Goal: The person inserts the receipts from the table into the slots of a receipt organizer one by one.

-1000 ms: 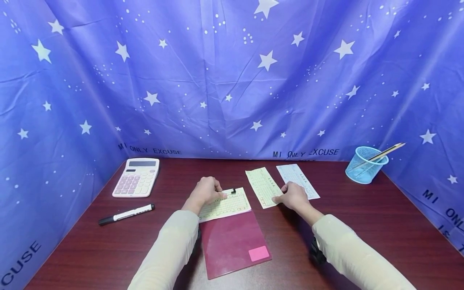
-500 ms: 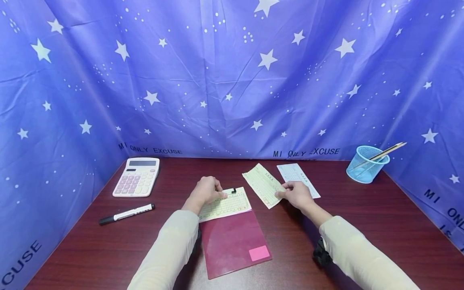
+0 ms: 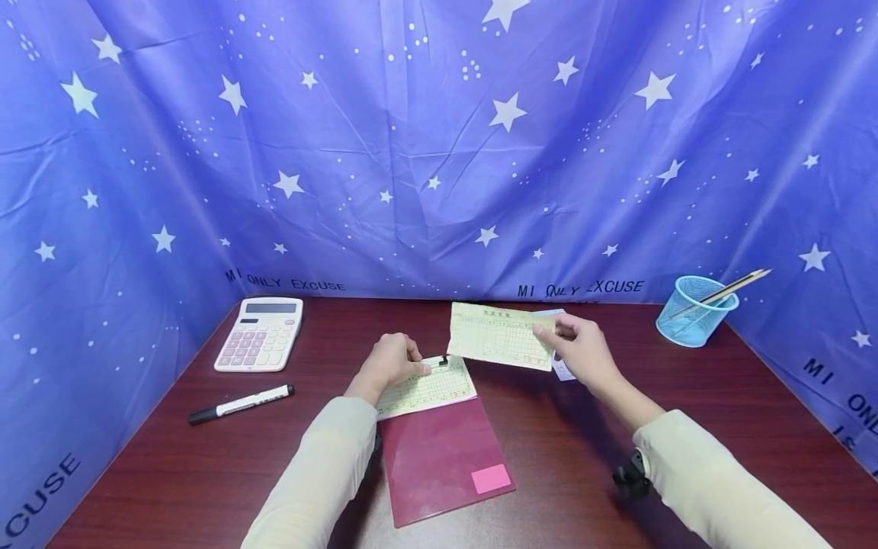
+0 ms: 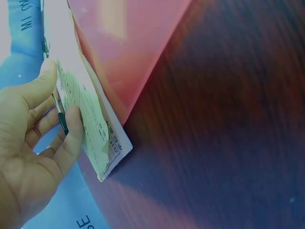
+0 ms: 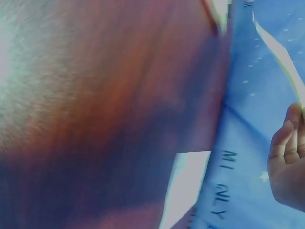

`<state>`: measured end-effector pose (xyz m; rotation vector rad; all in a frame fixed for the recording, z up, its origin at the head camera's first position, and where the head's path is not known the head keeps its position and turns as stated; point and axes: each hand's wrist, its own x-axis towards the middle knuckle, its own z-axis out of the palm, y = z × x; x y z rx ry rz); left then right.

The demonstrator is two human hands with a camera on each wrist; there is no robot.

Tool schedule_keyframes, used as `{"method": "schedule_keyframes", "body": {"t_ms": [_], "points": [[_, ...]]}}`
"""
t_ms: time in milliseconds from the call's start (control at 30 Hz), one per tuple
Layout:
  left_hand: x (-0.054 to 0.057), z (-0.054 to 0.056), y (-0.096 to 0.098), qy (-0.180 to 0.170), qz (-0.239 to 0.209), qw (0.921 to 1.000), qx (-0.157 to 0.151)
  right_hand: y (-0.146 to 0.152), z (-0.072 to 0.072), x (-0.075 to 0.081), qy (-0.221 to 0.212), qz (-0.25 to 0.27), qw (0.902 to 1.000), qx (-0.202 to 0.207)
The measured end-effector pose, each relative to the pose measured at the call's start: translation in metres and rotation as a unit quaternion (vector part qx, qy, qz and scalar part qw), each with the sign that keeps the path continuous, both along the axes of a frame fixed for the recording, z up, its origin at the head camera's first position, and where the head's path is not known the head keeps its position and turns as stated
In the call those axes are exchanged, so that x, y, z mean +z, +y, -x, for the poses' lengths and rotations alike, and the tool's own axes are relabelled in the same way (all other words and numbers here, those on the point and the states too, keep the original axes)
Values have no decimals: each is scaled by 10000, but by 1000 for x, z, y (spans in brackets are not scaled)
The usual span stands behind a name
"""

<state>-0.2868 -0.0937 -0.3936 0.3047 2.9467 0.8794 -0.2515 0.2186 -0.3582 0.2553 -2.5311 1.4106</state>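
A maroon clipboard [image 3: 439, 450] lies on the table with a yellow-green paper form [image 3: 439, 386] across its top. My left hand [image 3: 389, 363] pinches the clip [image 4: 62, 122], a metal bar with dark ends, at the board's top edge. In the left wrist view the forms' lower corner hangs slightly loose over a white sheet [image 4: 121, 147]. My right hand [image 3: 586, 352] holds another yellow-green form [image 3: 499, 335] by its right end, lifted off the table. Behind it a pale blue form [image 3: 564, 370] is mostly hidden. The right wrist view shows the raised form [image 5: 281, 55] edge-on.
A white calculator [image 3: 259, 335] lies at the back left, with a capped marker [image 3: 243, 403] in front of it. The blue mesh pen holder [image 3: 694, 313] stands at the back right with pencils in it. A starry blue curtain [image 3: 384, 152] surrounds the table [image 3: 576, 473].
The right hand has picked the yellow-green form up from the table, turned it level and moved up and to the right, covering the blue form. My left hand stays in place.
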Motion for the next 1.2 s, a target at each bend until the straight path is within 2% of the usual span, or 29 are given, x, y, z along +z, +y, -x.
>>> {"method": "schedule_keyframes", "body": {"t_ms": [100, 233, 333, 433, 633, 767, 900, 1100, 1200], "points": [[1, 0, 0, -56, -62, 10000, 11, 0, -6, 10, 51, 129, 9993, 342], [1, 0, -1, 44, 13, 10000, -60, -6, -14, 14, -312, 222, 9945, 976], [0, 0, -1, 228, 200, 9994, -168, -15, -19, 11, -652, 139, 9876, 1422], [0, -1, -1, 250, 222, 9993, -185, -28, -20, 5, -921, 69, 9812, 1696], [3, -3, 0, 4, -6, 10000, -27, -55, -16, -9, -1397, 287, 9707, 1936], [3, -4, 0, -42, -86, 10000, 17, -71, -11, -19, -1727, 487, 9651, 1908], [2, -4, -1, -67, -201, 9998, -29, -84, -10, -26, -1945, 371, 9673, 1588], [0, -3, -2, 27, -249, 9996, -124, -94, -13, -30, -2059, -296, 9760, 647], [0, -3, -2, 19, -273, 9995, -125, -94, -16, -28, -1870, -714, 9788, 443]]}}
